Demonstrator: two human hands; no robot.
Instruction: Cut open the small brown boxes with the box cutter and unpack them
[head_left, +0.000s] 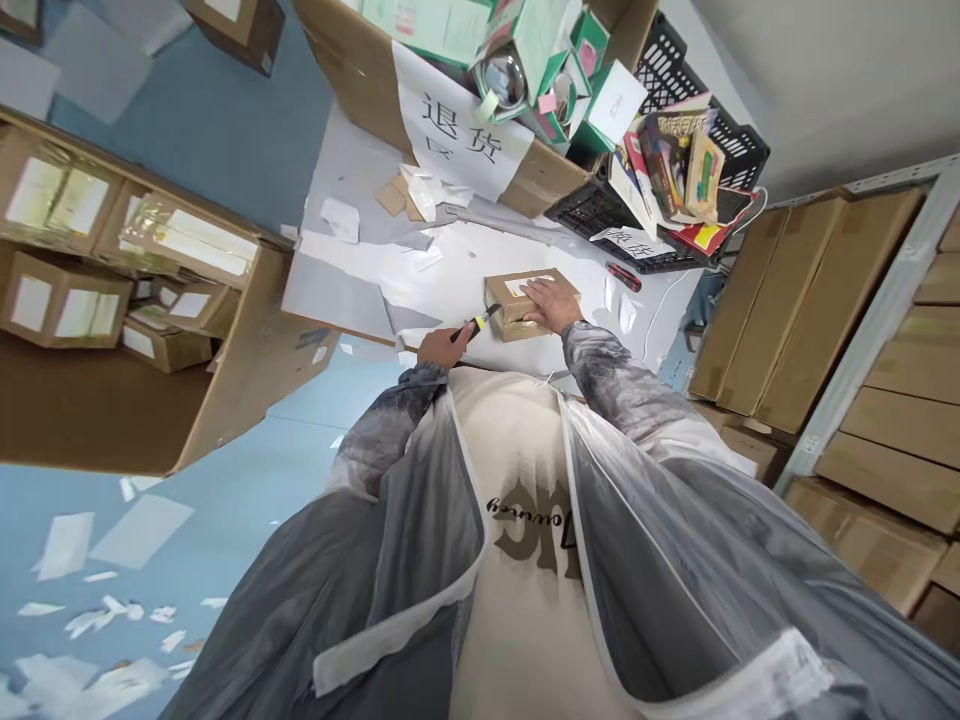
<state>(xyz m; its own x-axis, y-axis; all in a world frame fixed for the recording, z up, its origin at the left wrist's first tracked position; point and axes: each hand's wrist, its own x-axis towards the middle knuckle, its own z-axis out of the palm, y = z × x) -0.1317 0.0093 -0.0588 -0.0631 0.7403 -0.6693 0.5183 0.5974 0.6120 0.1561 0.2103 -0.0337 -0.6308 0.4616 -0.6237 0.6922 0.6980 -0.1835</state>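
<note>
A small brown cardboard box with a white label on top sits on the white worktable, and clear tape shows on its near side. My right hand holds it at the right end, fingers over the top and thumb at the near side. Closed round the handle of a black and yellow utility knife, my left hand is at the table's near edge. The blade points at the box's left near corner; whether it touches the cardboard I cannot tell.
Behind stands a large carton of green and white packages. A black crate holds books. Near it lies a red and black cutter. Paper scraps litter the table. An open carton of parcels stands left, shelved boxes right.
</note>
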